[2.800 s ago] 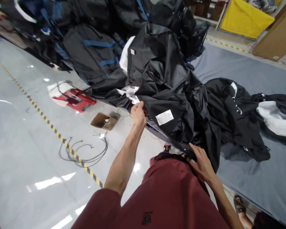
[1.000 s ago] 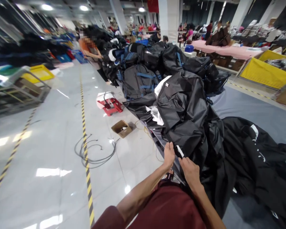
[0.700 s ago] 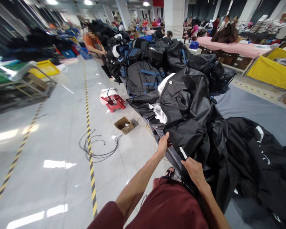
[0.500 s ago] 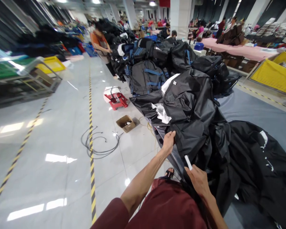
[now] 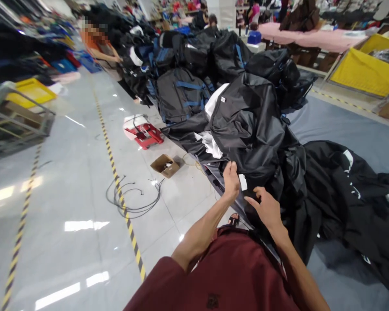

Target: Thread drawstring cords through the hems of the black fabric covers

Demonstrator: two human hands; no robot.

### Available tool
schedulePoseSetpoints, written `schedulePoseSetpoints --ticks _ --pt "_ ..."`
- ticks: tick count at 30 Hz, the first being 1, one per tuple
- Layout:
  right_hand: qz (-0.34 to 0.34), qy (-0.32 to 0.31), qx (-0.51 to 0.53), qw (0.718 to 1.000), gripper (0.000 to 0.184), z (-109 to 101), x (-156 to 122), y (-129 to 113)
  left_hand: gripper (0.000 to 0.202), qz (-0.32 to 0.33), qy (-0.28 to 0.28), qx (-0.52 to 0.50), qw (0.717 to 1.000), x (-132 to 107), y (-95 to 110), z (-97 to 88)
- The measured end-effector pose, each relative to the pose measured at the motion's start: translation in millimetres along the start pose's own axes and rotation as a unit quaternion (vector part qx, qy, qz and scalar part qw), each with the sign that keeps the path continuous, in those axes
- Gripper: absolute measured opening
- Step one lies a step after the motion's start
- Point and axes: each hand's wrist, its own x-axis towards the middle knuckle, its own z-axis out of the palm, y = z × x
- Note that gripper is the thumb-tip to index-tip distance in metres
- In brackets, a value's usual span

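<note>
A heap of shiny black fabric (image 5: 249, 129) lies on a grey table (image 5: 337, 125) in front of me. My left hand (image 5: 231, 180) is closed on the near edge of the top black piece, just left of a small white label (image 5: 243, 182). My right hand (image 5: 266, 208) rests on the same piece a little nearer to me, its fingers bent toward the label and pressing the cloth. White lining (image 5: 210, 144) shows under the heap. More black garments with white marks (image 5: 350, 185) spread to the right.
Dark backpacks with blue straps (image 5: 181, 93) are piled behind the heap. On the glossy floor lie a red tool (image 5: 144, 131), an open cardboard box (image 5: 164, 165), loose black cables (image 5: 129, 198) and a yellow-black line (image 5: 116, 181). A yellow bin (image 5: 365, 71) stands right; a person (image 5: 100, 47) works far left.
The camera tilted down after rising from the table. My two hands came close together along the black piece's near edge, and the white label now lies between them.
</note>
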Motion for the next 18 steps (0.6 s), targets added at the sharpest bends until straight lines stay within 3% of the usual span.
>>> schedulePoseSetpoints --ticks 3,8,14,18 --pt "0.091 -0.047 -0.026 0.994 0.038 -1.0 -24.0 6.3 0.039 0.031 -0.010 -0.016 0.999 25.5 8.1 1.2" --pt "0.104 -0.097 0.011 0.990 0.033 2.0 -54.4 0.5 0.044 0.016 0.000 -0.033 0.999 47.6 1.7 -1.8" --pt "0.161 -0.063 -0.038 0.984 0.032 -17.6 -70.2 3.1 0.048 0.034 0.029 0.013 0.999 68.1 -10.2 0.3" --pt "0.108 -0.044 -0.001 0.993 0.034 -21.1 -84.5 15.7 0.036 -0.015 0.028 0.031 0.999 79.0 -13.8 -11.8"
